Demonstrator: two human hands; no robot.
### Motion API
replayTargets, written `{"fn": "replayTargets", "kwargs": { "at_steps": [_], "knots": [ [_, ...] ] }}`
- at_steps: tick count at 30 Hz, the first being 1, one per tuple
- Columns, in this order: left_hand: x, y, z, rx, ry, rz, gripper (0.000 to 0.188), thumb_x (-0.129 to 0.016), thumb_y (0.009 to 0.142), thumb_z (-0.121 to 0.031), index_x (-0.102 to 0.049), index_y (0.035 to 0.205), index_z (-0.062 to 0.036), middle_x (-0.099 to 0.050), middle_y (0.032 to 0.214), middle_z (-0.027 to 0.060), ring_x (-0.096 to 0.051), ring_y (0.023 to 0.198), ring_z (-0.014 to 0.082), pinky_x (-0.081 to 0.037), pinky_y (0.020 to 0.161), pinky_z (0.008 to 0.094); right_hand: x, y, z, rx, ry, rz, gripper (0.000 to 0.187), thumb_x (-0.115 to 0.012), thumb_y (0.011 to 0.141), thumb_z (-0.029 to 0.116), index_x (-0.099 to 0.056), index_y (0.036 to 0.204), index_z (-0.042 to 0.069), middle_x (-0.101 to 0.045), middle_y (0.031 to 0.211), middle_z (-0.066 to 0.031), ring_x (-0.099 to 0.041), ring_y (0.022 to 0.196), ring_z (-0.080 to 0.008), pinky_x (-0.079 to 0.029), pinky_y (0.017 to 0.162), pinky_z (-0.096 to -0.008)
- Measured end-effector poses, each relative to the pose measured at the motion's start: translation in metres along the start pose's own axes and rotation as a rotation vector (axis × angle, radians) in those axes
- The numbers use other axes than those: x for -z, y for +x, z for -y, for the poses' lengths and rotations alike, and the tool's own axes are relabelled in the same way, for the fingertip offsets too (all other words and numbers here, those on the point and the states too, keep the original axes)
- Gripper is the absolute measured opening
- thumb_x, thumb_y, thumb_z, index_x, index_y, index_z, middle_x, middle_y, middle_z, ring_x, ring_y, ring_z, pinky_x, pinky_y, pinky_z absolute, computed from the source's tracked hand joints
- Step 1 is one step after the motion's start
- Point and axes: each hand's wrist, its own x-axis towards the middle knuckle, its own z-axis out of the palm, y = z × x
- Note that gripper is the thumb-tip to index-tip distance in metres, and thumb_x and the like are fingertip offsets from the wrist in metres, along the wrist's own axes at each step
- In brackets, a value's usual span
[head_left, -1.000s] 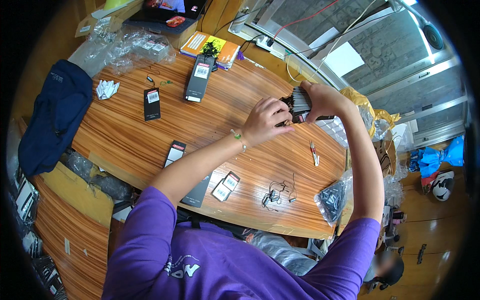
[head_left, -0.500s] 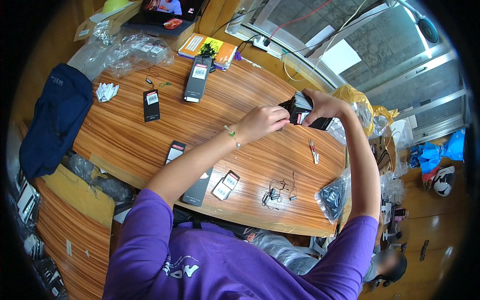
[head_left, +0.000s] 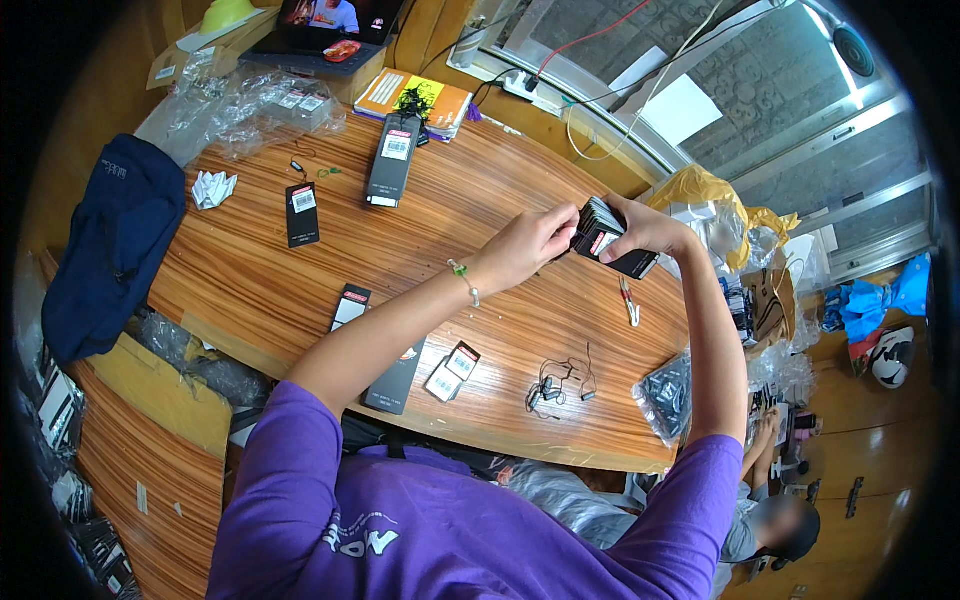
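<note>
My right hand (head_left: 648,228) is wrapped round a thick stack of black hang tags (head_left: 622,255), held over the far right part of the table. The edges of the tags fan out toward the left. Close by that fanned side, my left hand (head_left: 528,247) is closed in a pinch; something small and dark shows under its fingers, too hidden to name. On the tabletop just nearer than the stack lie small red-and-white snips (head_left: 629,303). Black tag strings (head_left: 560,385) lie tangled near the front edge.
A pile of tags (head_left: 393,165) with strings lies by an orange notebook (head_left: 455,105). Single tags (head_left: 302,213), white-label tags (head_left: 453,372), crumpled paper (head_left: 213,189) and a plastic bag (head_left: 663,395) are spread about. A navy fabric item (head_left: 115,250) hangs over the left edge. A person (head_left: 770,530) sits at lower right.
My left hand has turned slightly and drawn up along the stack's fanned edge. The stack has tilted a little in my right hand. The other person's hands have come into view.
</note>
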Motion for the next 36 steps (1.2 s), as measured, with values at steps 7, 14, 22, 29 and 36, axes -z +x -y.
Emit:
{"fn": "replayTargets", "kwargs": {
  "at_steps": [7,14,22,29,36],
  "knots": [
    [-0.001,0.001,0.003,0.069,-0.051,0.017,0.011,-0.048,0.091,-0.011,-0.043,0.089,-0.0014,-0.050,0.069,0.0095,-0.048,0.061,0.0159,-0.040,0.056,0.0285,-0.003,-0.002,0.005,-0.037,0.079,0.019,0.083,-0.081,0.051,0.021,-0.042,0.121,-0.001,-0.058,0.099,-0.0110,-0.056,0.091,-0.0189,-0.044,0.081,-0.0278],
    [0.007,0.003,-0.005,0.009,0.176,-0.006,0.019,-0.053,0.089,-0.020,-0.046,0.095,-0.0029,-0.055,0.079,0.0090,-0.056,0.076,0.0191,-0.045,0.070,0.0313,0.002,-0.006,-0.001,0.082,-0.008,-0.077,0.080,-0.081,0.051,0.026,-0.045,0.117,-0.001,-0.058,0.099,-0.0129,-0.055,0.092,-0.0216,-0.043,0.082,-0.0286],
    [0.005,0.003,0.023,-0.028,0.156,-0.455,0.046,-0.053,0.087,-0.035,-0.041,0.117,-0.0034,-0.047,0.115,0.0160,-0.041,0.110,0.0301,-0.030,0.096,0.0389,-0.019,-0.003,-0.010,0.240,0.240,-0.477,0.083,-0.082,0.052,0.024,-0.041,0.119,-0.003,-0.056,0.101,-0.0117,-0.054,0.095,-0.0193,-0.041,0.086,-0.0280],
    [0.015,0.036,-0.015,-0.252,0.295,-0.318,0.043,-0.050,0.087,-0.042,-0.051,0.110,-0.0061,-0.047,0.115,0.0138,-0.040,0.113,0.0296,-0.027,0.098,0.0399,-0.108,0.028,-0.025,0.440,0.960,-0.834,0.075,-0.078,0.057,0.007,-0.036,0.119,0.005,-0.052,0.107,-0.0076,-0.053,0.098,-0.0173,-0.044,0.088,-0.0313],
    [0.008,0.047,-0.003,-0.098,0.457,0.106,0.044,-0.049,0.088,-0.042,-0.053,0.110,-0.0045,-0.049,0.117,0.0146,-0.039,0.117,0.0300,-0.029,0.100,0.0421,-0.182,0.068,-0.033,0.533,1.251,-0.885,0.081,-0.077,0.057,0.000,-0.031,0.123,0.006,-0.046,0.115,-0.0074,-0.049,0.106,-0.0179,-0.041,0.092,-0.0318]
  ]
}}
